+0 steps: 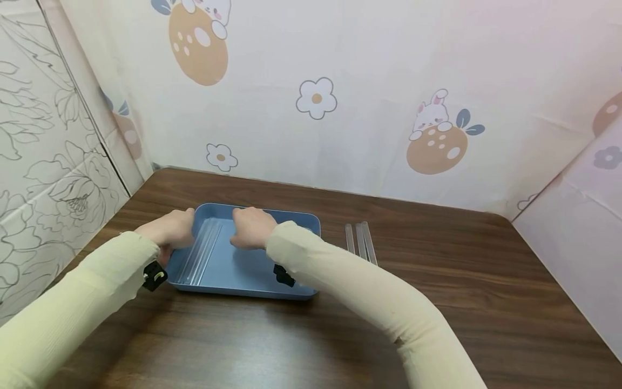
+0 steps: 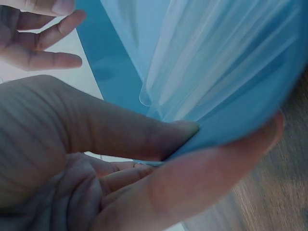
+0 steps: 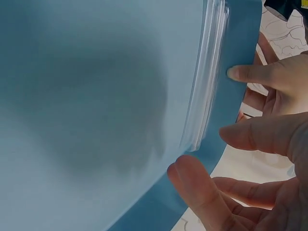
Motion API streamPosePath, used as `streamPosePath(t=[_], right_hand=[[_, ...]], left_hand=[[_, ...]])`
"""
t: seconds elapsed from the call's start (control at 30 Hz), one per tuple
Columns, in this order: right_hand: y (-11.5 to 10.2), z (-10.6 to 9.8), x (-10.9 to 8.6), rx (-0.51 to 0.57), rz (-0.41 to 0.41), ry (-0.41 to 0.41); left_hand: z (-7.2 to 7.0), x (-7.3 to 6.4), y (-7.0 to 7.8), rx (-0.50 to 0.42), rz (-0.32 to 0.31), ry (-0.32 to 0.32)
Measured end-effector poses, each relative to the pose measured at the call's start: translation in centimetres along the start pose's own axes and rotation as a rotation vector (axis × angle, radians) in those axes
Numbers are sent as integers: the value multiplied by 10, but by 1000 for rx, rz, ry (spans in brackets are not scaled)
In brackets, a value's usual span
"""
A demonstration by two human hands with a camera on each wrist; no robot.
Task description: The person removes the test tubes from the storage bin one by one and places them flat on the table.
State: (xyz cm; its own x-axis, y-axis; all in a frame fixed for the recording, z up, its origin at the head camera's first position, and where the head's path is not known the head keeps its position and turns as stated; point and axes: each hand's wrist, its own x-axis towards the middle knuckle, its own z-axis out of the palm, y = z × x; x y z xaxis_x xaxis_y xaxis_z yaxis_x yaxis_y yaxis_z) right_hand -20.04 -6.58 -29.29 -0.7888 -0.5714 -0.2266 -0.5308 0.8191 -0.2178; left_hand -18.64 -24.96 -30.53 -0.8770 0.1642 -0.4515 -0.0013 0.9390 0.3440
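A shallow blue tray (image 1: 243, 270) lies on the table, with clear plastic strips (image 1: 201, 251) side by side along its left end. My left hand (image 1: 176, 229) pinches the tray's left wall; in the left wrist view the thumb (image 2: 144, 134) is inside and a finger lies along the outside. Over the tray's far side is my right hand (image 1: 254, 229). Its thumb and fingers (image 3: 197, 187) stand apart near the far wall and the ends of the strips (image 3: 207, 82), holding nothing. From above, the right hand's fingertips are hidden.
More clear strips (image 1: 362, 243) lie on the brown wooden table (image 1: 461, 292) to the right of the tray, partly behind my right sleeve. A patterned cloth (image 1: 364, 108) hangs behind the table, and a flower-print panel (image 1: 53, 178) stands at the left.
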Motion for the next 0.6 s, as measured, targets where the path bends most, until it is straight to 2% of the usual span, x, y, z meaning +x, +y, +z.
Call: streamPosePath(t=[0.27, 0.6], right_hand=[[-10, 4, 8, 7, -23, -20], [-20, 10, 20, 33, -22, -36]], left_hand=[[-1, 4, -1, 44, 27, 17], [-2, 3, 1, 7, -11, -2]])
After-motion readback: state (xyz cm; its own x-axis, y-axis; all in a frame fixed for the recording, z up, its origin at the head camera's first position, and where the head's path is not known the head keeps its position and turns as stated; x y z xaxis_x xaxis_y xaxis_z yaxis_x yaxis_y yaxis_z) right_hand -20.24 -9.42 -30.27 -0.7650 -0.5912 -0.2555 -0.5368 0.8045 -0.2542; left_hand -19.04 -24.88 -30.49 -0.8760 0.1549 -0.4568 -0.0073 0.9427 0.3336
